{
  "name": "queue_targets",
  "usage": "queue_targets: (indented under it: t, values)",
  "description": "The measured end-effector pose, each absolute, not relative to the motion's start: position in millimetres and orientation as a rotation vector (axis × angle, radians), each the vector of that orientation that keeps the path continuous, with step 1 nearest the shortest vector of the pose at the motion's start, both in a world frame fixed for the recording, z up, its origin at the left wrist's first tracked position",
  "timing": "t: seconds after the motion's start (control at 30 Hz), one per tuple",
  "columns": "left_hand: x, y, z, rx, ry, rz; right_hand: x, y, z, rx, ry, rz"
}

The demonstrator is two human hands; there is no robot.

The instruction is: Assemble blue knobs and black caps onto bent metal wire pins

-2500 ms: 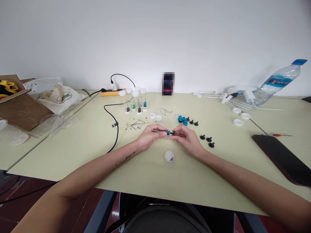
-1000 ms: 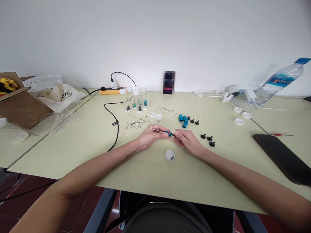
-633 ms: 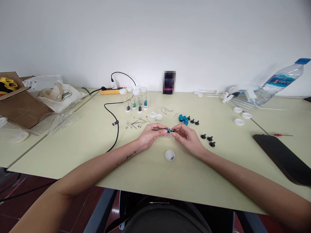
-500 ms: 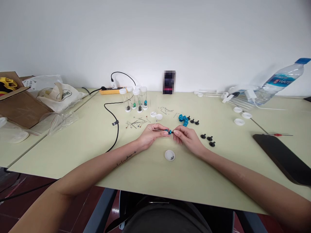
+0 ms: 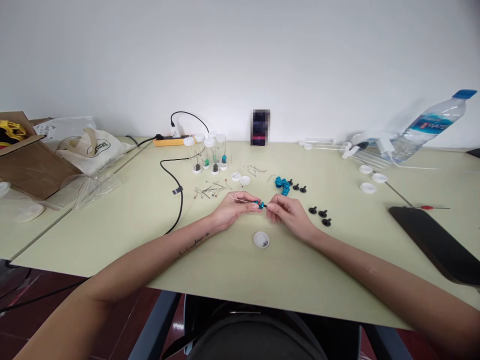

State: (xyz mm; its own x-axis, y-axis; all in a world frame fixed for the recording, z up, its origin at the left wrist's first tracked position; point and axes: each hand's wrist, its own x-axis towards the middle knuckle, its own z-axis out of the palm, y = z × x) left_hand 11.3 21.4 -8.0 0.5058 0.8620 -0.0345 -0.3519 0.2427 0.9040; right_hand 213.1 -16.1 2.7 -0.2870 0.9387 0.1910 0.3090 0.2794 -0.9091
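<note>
Near the back edge of the desk [image 5: 210, 270], filled tubes [image 5: 210, 155] look finished; blue parts [image 5: 278, 183] lie loose. Left hand [image 5: 233, 210] grips a blue piece [image 5: 261, 205], right hand [image 5: 288, 210] its black stem [image 5: 265, 205].

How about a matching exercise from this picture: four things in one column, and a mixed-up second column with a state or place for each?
Column one
1. White dish
2. Water bottle
3. Single blue part
4. Loose black pieces

Column two
A. Tilted, with a blue cap
B. Lying on the table in two groups of three
C. Holding small grey bits
D. Pinched in the left hand

Right pairs: 1-C, 2-A, 3-D, 4-B.
</note>
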Motion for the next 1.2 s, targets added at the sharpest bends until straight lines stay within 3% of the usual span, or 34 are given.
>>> queue_targets:
  t: [0.2,0.43,0.63,1.2]
  values:
    - [12.4,21.8,-10.1,1.018,0.599,0.905,212.9,-14.5,3.8,-1.151,-1.804,1.054]
    - [10.0,23.6,-9.9,1.008,0.602,0.880,212.6,-18.9,-0.8,-1.138,-1.843,0.729]
    - [10.9,21.1,-7.0,1.033,0.585,0.855,214.6,-17.0,-0.7,-1.197,-1.893,0.964]
    - [10.5,24.2,-7.9,0.942,0.605,0.937,212.0,-14.8,3.8,-1.206,-1.911,0.794]
